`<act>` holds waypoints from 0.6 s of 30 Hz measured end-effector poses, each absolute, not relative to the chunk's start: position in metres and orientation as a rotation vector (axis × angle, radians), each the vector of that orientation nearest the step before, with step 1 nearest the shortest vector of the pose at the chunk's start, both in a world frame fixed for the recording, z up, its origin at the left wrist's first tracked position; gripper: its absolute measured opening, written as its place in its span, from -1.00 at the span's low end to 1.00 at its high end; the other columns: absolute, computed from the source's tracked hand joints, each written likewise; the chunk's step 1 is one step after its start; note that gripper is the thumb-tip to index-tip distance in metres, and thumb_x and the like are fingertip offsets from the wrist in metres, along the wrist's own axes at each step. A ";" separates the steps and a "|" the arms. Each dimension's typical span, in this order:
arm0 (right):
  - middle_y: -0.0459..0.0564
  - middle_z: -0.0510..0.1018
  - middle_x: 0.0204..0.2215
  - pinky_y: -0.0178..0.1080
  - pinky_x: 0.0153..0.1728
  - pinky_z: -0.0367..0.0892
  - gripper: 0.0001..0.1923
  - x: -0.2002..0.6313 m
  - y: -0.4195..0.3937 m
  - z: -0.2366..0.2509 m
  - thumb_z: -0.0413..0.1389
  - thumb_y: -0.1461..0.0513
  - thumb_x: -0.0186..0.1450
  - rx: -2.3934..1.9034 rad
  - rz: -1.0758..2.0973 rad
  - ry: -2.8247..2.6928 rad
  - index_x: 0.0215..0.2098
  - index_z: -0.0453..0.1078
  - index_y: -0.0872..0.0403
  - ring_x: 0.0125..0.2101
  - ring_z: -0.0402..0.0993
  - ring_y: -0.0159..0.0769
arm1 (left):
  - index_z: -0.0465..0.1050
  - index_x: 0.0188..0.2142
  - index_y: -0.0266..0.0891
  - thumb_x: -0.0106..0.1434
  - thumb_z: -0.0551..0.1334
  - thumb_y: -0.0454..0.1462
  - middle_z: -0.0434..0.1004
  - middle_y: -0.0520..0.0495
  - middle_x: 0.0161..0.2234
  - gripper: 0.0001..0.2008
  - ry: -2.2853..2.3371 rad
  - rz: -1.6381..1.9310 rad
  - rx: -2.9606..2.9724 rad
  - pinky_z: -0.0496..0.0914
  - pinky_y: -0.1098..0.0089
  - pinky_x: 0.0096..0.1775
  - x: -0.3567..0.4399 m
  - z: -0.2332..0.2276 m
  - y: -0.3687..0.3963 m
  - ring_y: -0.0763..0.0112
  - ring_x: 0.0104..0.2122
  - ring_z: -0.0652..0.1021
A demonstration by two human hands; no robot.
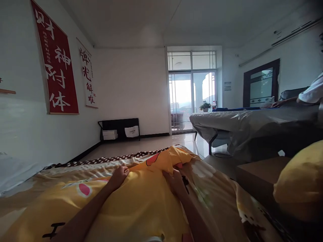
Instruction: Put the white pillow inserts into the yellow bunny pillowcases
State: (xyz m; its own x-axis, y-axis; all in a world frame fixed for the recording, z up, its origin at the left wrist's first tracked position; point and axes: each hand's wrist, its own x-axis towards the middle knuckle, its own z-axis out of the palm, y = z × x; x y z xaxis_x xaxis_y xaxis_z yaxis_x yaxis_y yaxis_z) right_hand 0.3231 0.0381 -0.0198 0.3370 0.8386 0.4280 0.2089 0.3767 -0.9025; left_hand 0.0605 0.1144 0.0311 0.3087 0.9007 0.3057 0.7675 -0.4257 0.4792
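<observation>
A yellow pillowcase (141, 198) with pink and black printed shapes lies spread before me over a patterned bedsheet (212, 195). My left hand (120, 175) is closed on its far edge, left of the middle. On the right side, my right hand (174, 181) pinches the same cloth, with the fingers partly hidden by the fabric. Between and beyond the two hands, a loose flap (164, 161) of the yellow cloth lies folded and bunched. What is inside the pillowcase, if anything, is hidden.
A yellow, rounded, stuffed-looking thing (302, 178) rests by a brown box (259, 169) at right. Behind stands a plastic-covered table (227, 119), with another person's arm (290, 101) over it. A low black rack (121, 126) stands by the far wall, near glass doors (181, 101).
</observation>
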 end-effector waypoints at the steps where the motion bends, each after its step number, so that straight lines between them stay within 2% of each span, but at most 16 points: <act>1: 0.03 0.57 -0.51 -0.31 -0.49 0.27 -0.51 0.328 0.036 -0.018 0.16 -0.10 0.03 -1.140 0.566 -1.114 -0.41 0.51 0.17 -0.46 0.41 -0.24 | 0.15 -0.63 -0.22 0.16 -0.03 -0.24 0.29 0.01 -0.58 -0.75 1.521 0.789 2.335 0.09 0.44 -0.38 0.061 0.029 0.115 0.43 -0.46 0.33; 5: 0.01 0.54 -0.52 -0.31 -0.49 0.27 -0.50 0.342 0.027 -0.011 0.20 -0.09 -0.05 -1.119 0.627 -0.904 -0.41 0.50 0.17 -0.48 0.39 -0.27 | 0.12 -0.63 -0.21 0.16 -0.03 -0.23 0.28 0.01 -0.59 -0.75 1.530 0.784 2.331 0.08 0.43 -0.38 0.062 0.017 0.122 0.42 -0.46 0.32; 8: -0.05 0.49 -0.58 -0.33 -0.52 0.20 -0.60 0.335 0.027 -0.011 0.19 -0.04 -0.01 -1.124 0.696 -1.012 -0.49 0.48 0.14 -0.53 0.32 -0.34 | 0.11 -0.63 -0.21 0.14 -0.03 -0.24 0.27 0.02 -0.59 -0.76 1.532 0.782 2.322 0.08 0.43 -0.39 0.064 0.010 0.126 0.42 -0.46 0.31; 11: -0.16 0.31 -0.72 -0.36 -0.57 0.06 -0.69 0.319 0.036 -0.019 0.20 0.05 -0.06 -1.174 0.618 -1.143 -0.70 0.32 0.11 -0.60 0.16 -0.43 | 0.07 -0.66 -0.20 0.13 -0.03 -0.25 0.24 0.03 -0.61 -0.75 1.532 0.786 2.318 0.06 0.42 -0.40 0.066 0.007 0.127 0.44 -0.49 0.29; 14: -0.19 0.19 -0.78 -0.36 -0.59 -0.01 -0.64 0.311 0.048 -0.029 0.24 0.09 -0.14 -1.210 0.600 -1.166 -0.80 0.17 0.08 -0.61 0.07 -0.48 | 0.06 -0.67 -0.20 0.13 -0.03 -0.24 0.21 0.04 -0.63 -0.73 1.521 0.793 2.320 0.06 0.41 -0.40 0.066 0.007 0.127 0.44 -0.50 0.27; 18: -0.13 0.34 -0.72 -0.34 -0.60 0.13 -0.63 0.314 0.051 -0.037 0.21 -0.03 -0.06 -1.162 0.759 -1.182 -0.66 0.35 0.11 -0.63 0.21 -0.41 | 0.07 -0.67 -0.19 0.12 -0.01 -0.22 0.22 0.04 -0.62 -0.74 1.503 0.798 2.315 0.08 0.41 -0.38 0.066 0.008 0.126 0.43 -0.49 0.28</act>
State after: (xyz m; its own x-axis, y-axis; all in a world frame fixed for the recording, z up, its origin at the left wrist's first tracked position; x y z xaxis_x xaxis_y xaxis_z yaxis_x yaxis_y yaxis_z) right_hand 0.3142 0.0512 -0.0369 0.2582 0.9196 0.2959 0.1128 0.2755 -0.9547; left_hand 0.0657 0.1263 0.0083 0.3113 0.9015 0.3008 0.7541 -0.4269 0.4990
